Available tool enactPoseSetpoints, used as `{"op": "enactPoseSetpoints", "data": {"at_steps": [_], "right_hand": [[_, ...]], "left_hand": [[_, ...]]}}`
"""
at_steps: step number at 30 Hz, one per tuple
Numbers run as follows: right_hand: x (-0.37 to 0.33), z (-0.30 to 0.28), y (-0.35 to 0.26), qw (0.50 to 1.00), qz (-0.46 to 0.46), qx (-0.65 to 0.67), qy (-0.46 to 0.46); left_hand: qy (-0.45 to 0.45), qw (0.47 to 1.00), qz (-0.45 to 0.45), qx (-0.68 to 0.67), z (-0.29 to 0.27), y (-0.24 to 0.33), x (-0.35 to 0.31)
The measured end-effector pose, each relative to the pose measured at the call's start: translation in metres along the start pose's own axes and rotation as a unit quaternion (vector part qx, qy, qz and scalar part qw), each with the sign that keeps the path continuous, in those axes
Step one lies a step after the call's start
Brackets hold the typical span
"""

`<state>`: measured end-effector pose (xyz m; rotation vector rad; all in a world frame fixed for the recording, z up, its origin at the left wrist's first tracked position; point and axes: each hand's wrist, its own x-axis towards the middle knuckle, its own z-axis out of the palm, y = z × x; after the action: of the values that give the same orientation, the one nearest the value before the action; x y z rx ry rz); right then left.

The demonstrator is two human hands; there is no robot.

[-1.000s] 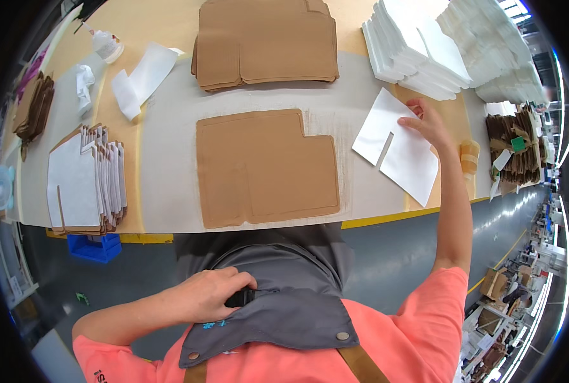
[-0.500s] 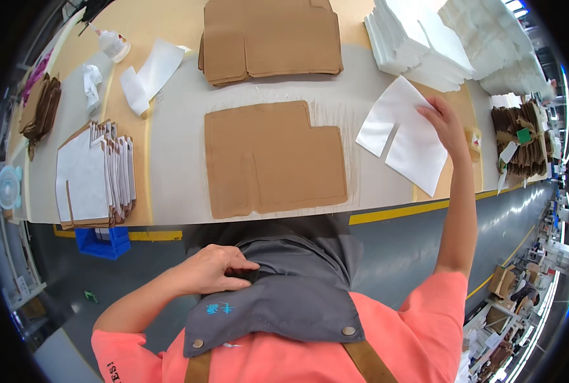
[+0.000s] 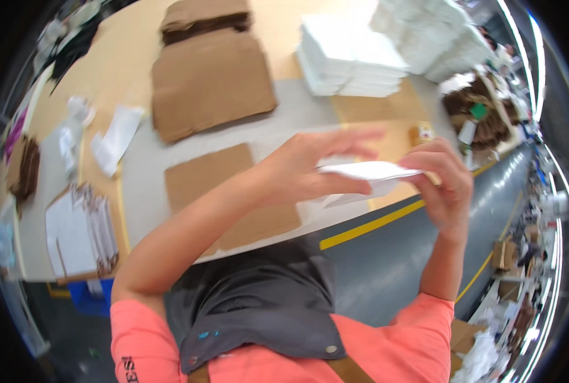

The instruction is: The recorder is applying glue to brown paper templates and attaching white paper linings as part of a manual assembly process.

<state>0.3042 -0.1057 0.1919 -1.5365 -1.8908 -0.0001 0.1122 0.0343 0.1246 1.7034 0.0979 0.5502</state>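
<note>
A thin white sheet (image 3: 377, 171), tipped nearly edge-on, is in the air above the front right of the pale wooden surface (image 3: 118, 60). The right hand (image 3: 447, 175) has its grip closed on the sheet's right end, thumb and fingers together. The left hand's (image 3: 300, 169) grip is apart, fingers above the sheet's left end and thumb below; blur hides whether the thumb presses on it.

Under the surface's left front edge is a blue plastic bin (image 3: 80, 299); a pale shape shows inside, too blurred to name. At the left edge, a pale blue round container (image 3: 3, 244) shows unclear contents. A brown cardboard box (image 3: 503, 253) stands far right, its inside too small to read.

Partly under the left forearm lies a flat brown panel (image 3: 268, 225). Behind are a brown panel stack (image 3: 211, 83) and a thick white sheet stack (image 3: 351, 54).
</note>
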Motion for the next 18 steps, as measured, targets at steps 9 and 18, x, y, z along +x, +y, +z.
{"op": "enactPoseSetpoints", "data": {"at_steps": [9, 18], "right_hand": [[-0.03, 0.041, 0.028, 0.851, 0.23, 0.464, 0.088], [-0.074, 0.134, -0.032, 0.678, 0.446, 0.572, -0.12]], "left_hand": [[0.132, 0.925, -0.182, -0.306, -0.023, 0.076, -0.084], [0.285, 0.767, -0.324, -0.475, -0.033, 0.047, -0.174]]}}
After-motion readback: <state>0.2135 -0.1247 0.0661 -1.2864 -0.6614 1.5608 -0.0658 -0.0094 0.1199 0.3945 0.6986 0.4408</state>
